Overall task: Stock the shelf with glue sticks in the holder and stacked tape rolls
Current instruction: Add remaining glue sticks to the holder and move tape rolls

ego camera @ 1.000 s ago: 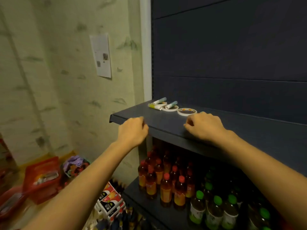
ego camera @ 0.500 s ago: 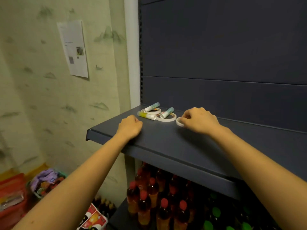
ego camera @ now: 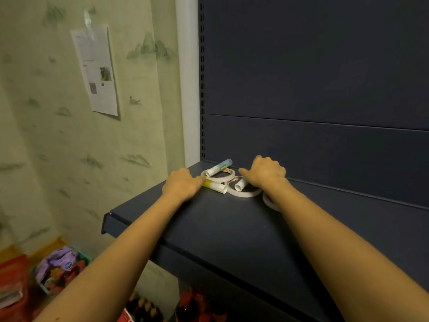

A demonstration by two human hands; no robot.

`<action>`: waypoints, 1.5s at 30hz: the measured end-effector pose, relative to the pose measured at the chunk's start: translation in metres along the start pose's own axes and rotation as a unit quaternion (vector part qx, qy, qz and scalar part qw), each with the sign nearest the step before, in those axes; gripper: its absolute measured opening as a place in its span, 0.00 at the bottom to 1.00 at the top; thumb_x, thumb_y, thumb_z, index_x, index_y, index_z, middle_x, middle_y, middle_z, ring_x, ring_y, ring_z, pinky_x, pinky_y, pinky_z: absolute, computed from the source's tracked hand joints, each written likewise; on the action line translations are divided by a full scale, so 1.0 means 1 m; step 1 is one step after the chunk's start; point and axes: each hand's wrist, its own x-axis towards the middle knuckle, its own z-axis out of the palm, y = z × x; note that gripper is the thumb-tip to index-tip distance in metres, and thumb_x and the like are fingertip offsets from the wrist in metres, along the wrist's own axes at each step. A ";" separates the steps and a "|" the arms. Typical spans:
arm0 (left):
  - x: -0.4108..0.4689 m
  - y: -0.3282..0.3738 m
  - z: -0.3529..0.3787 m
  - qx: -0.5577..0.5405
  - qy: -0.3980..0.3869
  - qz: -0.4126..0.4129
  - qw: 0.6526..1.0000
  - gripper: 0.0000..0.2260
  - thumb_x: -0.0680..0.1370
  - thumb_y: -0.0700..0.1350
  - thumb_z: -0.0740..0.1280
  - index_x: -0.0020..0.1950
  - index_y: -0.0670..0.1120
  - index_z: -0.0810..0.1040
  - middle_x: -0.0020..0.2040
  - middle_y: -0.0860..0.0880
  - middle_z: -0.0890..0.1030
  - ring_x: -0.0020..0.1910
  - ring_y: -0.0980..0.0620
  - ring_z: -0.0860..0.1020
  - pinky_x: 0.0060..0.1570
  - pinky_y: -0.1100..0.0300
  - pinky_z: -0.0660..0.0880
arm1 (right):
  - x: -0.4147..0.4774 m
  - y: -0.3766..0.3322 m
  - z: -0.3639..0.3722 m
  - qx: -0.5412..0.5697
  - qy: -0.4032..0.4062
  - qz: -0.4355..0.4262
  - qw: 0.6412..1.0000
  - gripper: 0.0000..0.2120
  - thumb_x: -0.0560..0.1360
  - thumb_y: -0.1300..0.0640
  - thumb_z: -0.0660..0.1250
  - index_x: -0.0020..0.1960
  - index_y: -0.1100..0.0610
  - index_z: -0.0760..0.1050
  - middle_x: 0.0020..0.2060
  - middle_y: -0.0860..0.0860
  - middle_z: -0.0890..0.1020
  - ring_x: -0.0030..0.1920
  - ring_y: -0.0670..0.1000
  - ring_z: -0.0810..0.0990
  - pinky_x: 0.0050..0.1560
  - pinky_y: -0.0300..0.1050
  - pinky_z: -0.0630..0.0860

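Among tape rolls, pastel glue sticks touch left hand, right hand; grips unclear.

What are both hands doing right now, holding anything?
Left hand: fingers curled at the yellow glue stick; grip cannot be told.
Right hand: curled over a second glue stick lying in a tape roll; grip cannot be told.

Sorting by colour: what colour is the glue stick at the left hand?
The glue stick is yellow and white; head view.

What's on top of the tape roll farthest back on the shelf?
A glue stick with a pale blue end lies across the tape roll; the rim beneath it is covered.
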 end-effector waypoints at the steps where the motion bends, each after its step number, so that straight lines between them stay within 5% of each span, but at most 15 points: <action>1: 0.003 0.000 0.001 0.017 0.007 0.004 1.000 0.21 0.77 0.60 0.60 0.37 0.42 0.71 0.32 0.47 0.72 0.37 0.44 0.74 0.43 0.54 0.73 | 0.004 -0.002 0.004 -0.002 -0.004 0.006 1.000 0.25 0.77 0.42 0.61 0.67 0.59 0.67 0.59 0.56 0.76 0.59 0.56 0.76 0.48 0.47 0.70; 12: 0.016 0.019 0.011 0.087 -0.011 0.026 0.996 0.23 0.73 0.66 0.61 0.41 0.45 0.71 0.43 0.46 0.74 0.44 0.45 0.74 0.44 0.56 0.69 | -0.016 0.000 -0.018 0.130 0.050 -0.028 0.990 0.21 0.74 0.47 0.65 0.61 0.56 0.67 0.55 0.55 0.77 0.55 0.58 0.77 0.50 0.52 0.74; 21: 0.004 0.013 -0.004 -0.041 -0.010 0.101 0.994 0.07 0.76 0.48 0.64 0.50 0.46 0.74 0.49 0.45 0.78 0.48 0.45 0.75 0.45 0.56 0.71 | -0.058 0.024 -0.039 0.225 0.104 0.003 0.969 0.16 0.73 0.50 0.67 0.55 0.53 0.66 0.51 0.55 0.80 0.51 0.58 0.79 0.52 0.54 0.76; 25: -0.015 0.024 -0.022 -0.177 0.003 0.222 0.959 0.04 0.76 0.45 0.66 0.47 0.47 0.73 0.37 0.51 0.73 0.41 0.48 0.73 0.38 0.56 0.71 | -0.084 0.045 -0.048 0.310 0.163 -0.018 0.937 0.14 0.74 0.54 0.67 0.53 0.52 0.63 0.44 0.56 0.82 0.45 0.58 0.82 0.53 0.58 0.78; 28: -0.034 0.043 -0.029 -0.250 -0.012 0.277 0.928 0.09 0.74 0.41 0.69 0.43 0.52 0.70 0.36 0.53 0.75 0.38 0.48 0.76 0.45 0.50 0.76 | -0.111 0.064 -0.056 0.328 0.225 -0.024 0.917 0.14 0.75 0.56 0.66 0.55 0.52 0.63 0.40 0.56 0.82 0.43 0.56 0.83 0.54 0.58 0.77; 32: -0.070 0.072 -0.024 -0.282 -0.068 0.314 0.904 0.12 0.73 0.39 0.72 0.41 0.52 0.70 0.35 0.52 0.77 0.31 0.57 0.76 0.39 0.56 0.76 | -0.146 0.098 -0.061 0.324 0.259 0.004 0.910 0.14 0.75 0.54 0.67 0.55 0.50 0.64 0.43 0.55 0.83 0.45 0.57 0.82 0.55 0.59 0.77; 39: -0.137 0.138 0.001 -0.261 -0.160 0.390 0.868 0.11 0.71 0.37 0.74 0.42 0.49 0.73 0.38 0.50 0.79 0.40 0.48 0.79 0.50 0.49 0.79 | -0.220 0.172 -0.087 0.254 0.288 0.054 0.922 0.16 0.76 0.54 0.68 0.59 0.55 0.66 0.44 0.54 0.82 0.46 0.55 0.82 0.51 0.52 0.78; 45: -0.222 0.223 0.056 -0.281 -0.181 0.468 0.818 0.12 0.70 0.37 0.74 0.41 0.51 0.73 0.38 0.53 0.78 0.29 0.64 0.77 0.37 0.74 0.72 | -0.296 0.264 -0.125 0.211 0.338 0.096 0.912 0.14 0.75 0.55 0.69 0.54 0.52 0.65 0.45 0.53 0.81 0.43 0.51 0.80 0.45 0.44 0.76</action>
